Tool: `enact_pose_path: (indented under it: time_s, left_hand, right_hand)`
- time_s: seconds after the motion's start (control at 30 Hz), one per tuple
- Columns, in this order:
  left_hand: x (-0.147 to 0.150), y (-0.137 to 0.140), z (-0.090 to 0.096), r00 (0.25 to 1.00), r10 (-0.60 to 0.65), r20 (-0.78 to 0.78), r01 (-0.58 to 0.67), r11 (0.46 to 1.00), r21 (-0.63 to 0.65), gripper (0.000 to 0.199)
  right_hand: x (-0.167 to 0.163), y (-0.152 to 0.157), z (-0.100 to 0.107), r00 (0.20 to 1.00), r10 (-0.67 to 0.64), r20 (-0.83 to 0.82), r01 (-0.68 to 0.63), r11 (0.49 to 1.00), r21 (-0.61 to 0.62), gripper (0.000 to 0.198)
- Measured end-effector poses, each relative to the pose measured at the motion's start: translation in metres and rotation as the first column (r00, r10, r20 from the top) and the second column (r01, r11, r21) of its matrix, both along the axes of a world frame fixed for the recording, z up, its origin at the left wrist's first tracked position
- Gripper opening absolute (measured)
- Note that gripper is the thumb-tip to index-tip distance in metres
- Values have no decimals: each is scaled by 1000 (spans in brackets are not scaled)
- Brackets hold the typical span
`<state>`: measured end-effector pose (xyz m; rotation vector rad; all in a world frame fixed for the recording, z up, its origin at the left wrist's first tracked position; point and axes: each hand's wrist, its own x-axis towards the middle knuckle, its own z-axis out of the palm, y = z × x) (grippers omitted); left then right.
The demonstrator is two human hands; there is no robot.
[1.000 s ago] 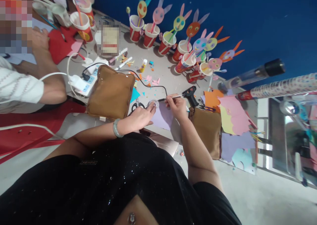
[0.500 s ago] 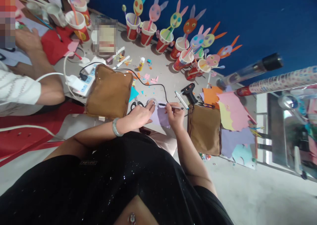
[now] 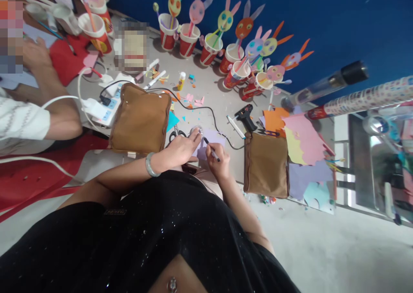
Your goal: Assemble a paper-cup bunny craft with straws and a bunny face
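My left hand (image 3: 181,149), a bracelet on its wrist, presses its fingertips onto a small clear round object (image 3: 196,130) lying on purple paper (image 3: 215,135). The fingers hide part of that object, and its exact kind is unclear. In my right hand (image 3: 219,159) is a dark pen (image 3: 213,149), gripped between thumb and fingers. Its tip meets the paper close beside the round object's edge. Black-handled scissors (image 3: 176,134) lie just left of my left hand.
Brown cushions (image 3: 138,121) flank the work spot. A black glue gun (image 3: 247,117) and a white marker (image 3: 236,127) lie to the right. Decorated paper cups (image 3: 211,50) line the blue wall. A power strip (image 3: 111,106) and a co-worker's arm (image 3: 63,108) are at left.
My right hand has moved left and slightly down, bringing the pen tip to the round object's edge. The pen now slants more steeply. My left hand stays on the object.
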<state>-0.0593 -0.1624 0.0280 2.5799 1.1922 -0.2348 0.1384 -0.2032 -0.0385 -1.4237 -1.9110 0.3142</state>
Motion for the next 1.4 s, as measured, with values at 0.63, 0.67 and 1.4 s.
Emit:
enact_pose_path:
  time_s: [0.63, 0.67, 1.4]
  left_hand:
    - [2, 2, 1, 1000, 28, -12, -28, 998, -51, 84]
    - [2, 2, 0, 1000, 27, -6, -27, 998, -52, 83]
    - [-2, 2, -8, 999, -5, 45, 5, 1000, 12, 81]
  right_hand:
    - [-15, -13, -2, 993, 97, 67, -110, 971, 213, 11]
    - [-15, -13, -2, 993, 100, 63, -111, 972, 209, 11]
    - [-13, -18, -5, 974, 166, 154, -202, 943, 265, 23]
